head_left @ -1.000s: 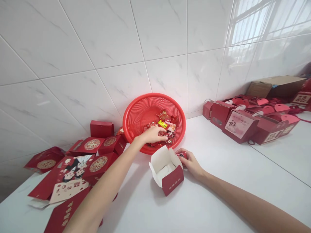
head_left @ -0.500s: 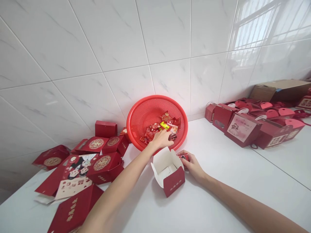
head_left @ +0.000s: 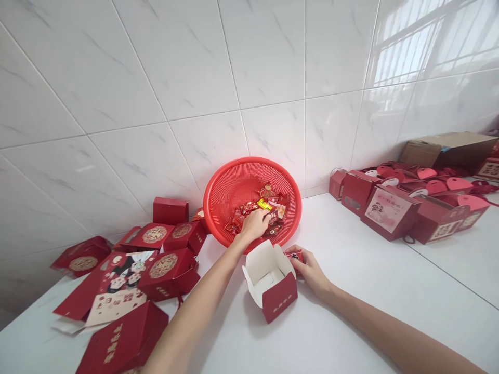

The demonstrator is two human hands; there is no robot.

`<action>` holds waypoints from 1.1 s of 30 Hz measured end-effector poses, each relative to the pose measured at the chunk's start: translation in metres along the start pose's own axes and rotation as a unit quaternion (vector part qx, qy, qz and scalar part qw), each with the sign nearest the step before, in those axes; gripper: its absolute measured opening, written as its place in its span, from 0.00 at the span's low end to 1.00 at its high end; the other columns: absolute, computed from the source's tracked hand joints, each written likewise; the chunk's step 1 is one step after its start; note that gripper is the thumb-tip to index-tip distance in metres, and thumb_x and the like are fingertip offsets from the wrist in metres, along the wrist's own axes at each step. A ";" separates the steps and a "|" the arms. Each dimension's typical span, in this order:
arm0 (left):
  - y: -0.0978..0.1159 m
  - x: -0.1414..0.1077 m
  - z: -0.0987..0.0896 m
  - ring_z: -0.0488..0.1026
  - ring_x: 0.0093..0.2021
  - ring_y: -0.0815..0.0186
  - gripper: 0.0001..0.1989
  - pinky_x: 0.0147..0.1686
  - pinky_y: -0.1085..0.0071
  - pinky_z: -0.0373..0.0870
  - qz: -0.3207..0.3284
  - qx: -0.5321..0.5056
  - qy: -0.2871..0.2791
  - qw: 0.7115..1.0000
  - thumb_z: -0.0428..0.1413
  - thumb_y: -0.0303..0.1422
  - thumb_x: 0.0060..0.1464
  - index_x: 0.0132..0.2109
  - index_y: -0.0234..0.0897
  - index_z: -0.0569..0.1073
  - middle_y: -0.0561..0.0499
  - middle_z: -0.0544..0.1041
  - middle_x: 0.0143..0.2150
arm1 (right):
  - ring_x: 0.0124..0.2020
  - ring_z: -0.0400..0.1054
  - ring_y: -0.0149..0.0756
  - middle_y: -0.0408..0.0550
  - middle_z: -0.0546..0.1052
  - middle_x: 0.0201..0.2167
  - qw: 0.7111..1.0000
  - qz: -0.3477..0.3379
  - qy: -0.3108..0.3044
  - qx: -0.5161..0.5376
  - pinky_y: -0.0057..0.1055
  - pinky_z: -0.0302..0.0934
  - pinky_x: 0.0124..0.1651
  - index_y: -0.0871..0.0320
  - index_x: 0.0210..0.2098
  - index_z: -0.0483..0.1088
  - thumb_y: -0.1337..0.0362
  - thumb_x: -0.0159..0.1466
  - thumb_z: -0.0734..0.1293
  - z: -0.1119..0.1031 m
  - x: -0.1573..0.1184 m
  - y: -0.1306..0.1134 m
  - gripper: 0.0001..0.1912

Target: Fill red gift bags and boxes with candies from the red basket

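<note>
My left hand [head_left: 255,224] is inside the red plastic basket [head_left: 218,179], among wrapped candies [head_left: 241,210]. Its fingers are pinched together at a red-and-pink candy packet; the fingertips are partly hidden. A yellow-labelled packet [head_left: 265,204] lies just above them. On the table, my right hand [head_left: 310,267] grips a small red packet [head_left: 295,255] with black lettering, close against the right side of an open gift box [head_left: 279,300]. The box is dark red outside and white inside, flaps up, and its visible inside holds nothing.
Several folded red gift boxes [head_left: 167,272] crowd the left of the white table [head_left: 335,337]. To the right stand more red boxes with handles [head_left: 390,210] and a brown cardboard box [head_left: 448,148]. A tiled wall [head_left: 273,57] rises behind the basket.
My left hand's fingers, spread over the candies before, have drawn together and down onto a packet. My right hand and the open box stay in place; the view has tilted slightly.
</note>
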State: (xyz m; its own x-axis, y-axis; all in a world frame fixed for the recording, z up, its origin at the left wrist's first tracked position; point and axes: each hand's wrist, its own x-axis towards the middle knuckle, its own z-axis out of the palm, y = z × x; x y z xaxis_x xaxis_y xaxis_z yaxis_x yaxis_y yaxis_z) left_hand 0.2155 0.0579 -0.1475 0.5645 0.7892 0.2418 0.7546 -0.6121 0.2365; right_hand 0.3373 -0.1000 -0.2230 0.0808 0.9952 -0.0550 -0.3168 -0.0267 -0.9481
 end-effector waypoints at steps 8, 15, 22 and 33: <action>-0.023 -0.002 -0.005 0.76 0.37 0.60 0.12 0.41 0.67 0.70 -0.037 -0.240 0.131 0.961 0.52 0.34 0.58 0.33 0.35 0.78 0.48 0.81 0.34 | 0.22 0.63 0.30 0.38 0.71 0.21 1.000 0.000 0.007 0.008 0.26 0.52 0.26 0.56 0.33 0.65 0.52 0.51 0.73 0.001 -0.001 -0.001 0.19; -0.039 -0.008 -0.012 0.79 0.43 0.59 0.10 0.48 0.64 0.72 -0.078 -0.453 0.227 0.859 0.59 0.29 0.47 0.39 0.34 0.77 0.46 0.82 0.40 | 0.21 0.63 0.29 0.37 0.70 0.19 1.000 0.001 0.001 0.008 0.26 0.51 0.25 0.56 0.33 0.65 0.52 0.50 0.74 0.001 0.001 0.000 0.20; -0.042 -0.011 -0.003 0.78 0.44 0.61 0.13 0.50 0.63 0.73 -0.115 -0.477 0.251 0.834 0.59 0.25 0.46 0.41 0.35 0.76 0.47 0.82 0.40 | 0.21 0.63 0.28 0.38 0.71 0.21 1.000 -0.001 0.001 0.005 0.26 0.50 0.24 0.57 0.33 0.65 0.52 0.51 0.73 0.001 0.001 -0.001 0.19; -0.043 -0.012 0.001 0.78 0.47 0.61 0.12 0.55 0.60 0.71 -0.127 -0.473 0.270 0.829 0.56 0.22 0.51 0.43 0.35 0.75 0.45 0.81 0.43 | 0.21 0.63 0.28 0.37 0.70 0.21 1.000 0.008 -0.004 0.008 0.26 0.50 0.25 0.57 0.34 0.65 0.53 0.51 0.73 0.002 -0.002 -0.002 0.19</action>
State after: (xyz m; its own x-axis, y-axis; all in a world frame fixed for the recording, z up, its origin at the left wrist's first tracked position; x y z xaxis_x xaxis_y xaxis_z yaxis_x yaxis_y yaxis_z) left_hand 0.1761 0.0750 -0.1615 0.0032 0.9183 0.3960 0.0824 -0.3949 0.9150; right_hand 0.3364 -0.1015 -0.2202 0.0689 0.9954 -0.0668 -0.3325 -0.0402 -0.9422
